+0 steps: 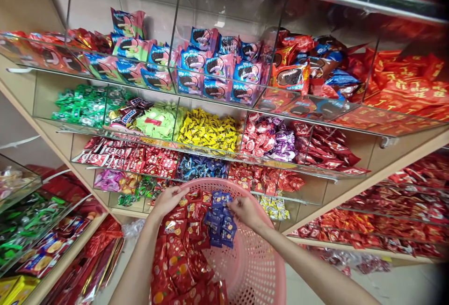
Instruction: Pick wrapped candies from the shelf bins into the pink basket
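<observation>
A pink plastic basket (259, 249) with a perforated wall holds small red packets (178, 267), heaped along its left side, and a cluster of blue packets (220, 225) near the middle. My left hand (168, 203) is closed at the basket's far left rim, its thumb just above the red packets; some of its fingers are hidden. Over the basket's right part, my right hand (244, 210) pinches the edge of a blue packet at the top of the cluster. Its fingertips partly cover that packet.
Ahead rises a wooden shelf unit with clear bins of wrapped sweets: blue-pink cookie packs (219, 66), yellow sweets (208, 129), green sweets (82, 104). More shelves with red packets (403, 197) stand right. At left, another rack holds green-wrapped sweets (30, 221).
</observation>
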Action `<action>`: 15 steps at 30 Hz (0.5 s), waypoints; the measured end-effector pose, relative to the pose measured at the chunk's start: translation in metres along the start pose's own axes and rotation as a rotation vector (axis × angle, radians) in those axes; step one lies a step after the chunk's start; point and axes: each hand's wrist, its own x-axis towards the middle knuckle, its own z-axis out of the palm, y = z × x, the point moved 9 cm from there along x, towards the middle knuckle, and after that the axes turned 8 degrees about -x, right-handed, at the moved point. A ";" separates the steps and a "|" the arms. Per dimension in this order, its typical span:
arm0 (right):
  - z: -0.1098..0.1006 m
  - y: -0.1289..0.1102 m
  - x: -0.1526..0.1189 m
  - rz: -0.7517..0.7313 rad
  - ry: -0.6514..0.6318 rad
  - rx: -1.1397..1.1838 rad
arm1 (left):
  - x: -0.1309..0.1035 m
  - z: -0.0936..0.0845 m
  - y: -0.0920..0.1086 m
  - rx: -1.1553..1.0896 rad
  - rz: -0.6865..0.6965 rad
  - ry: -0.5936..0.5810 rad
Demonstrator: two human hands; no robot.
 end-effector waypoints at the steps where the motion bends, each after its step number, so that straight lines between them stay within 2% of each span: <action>1: -0.011 -0.014 0.005 -0.083 0.067 -0.094 | 0.001 0.000 -0.001 -0.001 0.007 0.000; 4: -0.031 -0.059 0.021 -0.266 0.213 -0.342 | 0.002 0.002 -0.003 0.022 0.014 -0.009; 8: -0.028 -0.099 0.056 -0.279 0.223 -0.600 | 0.000 0.002 -0.002 0.029 0.011 -0.004; 11: -0.013 -0.111 0.083 -0.218 0.164 -0.781 | -0.002 0.001 0.001 0.033 0.002 -0.006; 15: 0.002 -0.109 0.107 -0.109 0.085 -0.861 | -0.002 0.001 0.003 0.044 -0.005 -0.015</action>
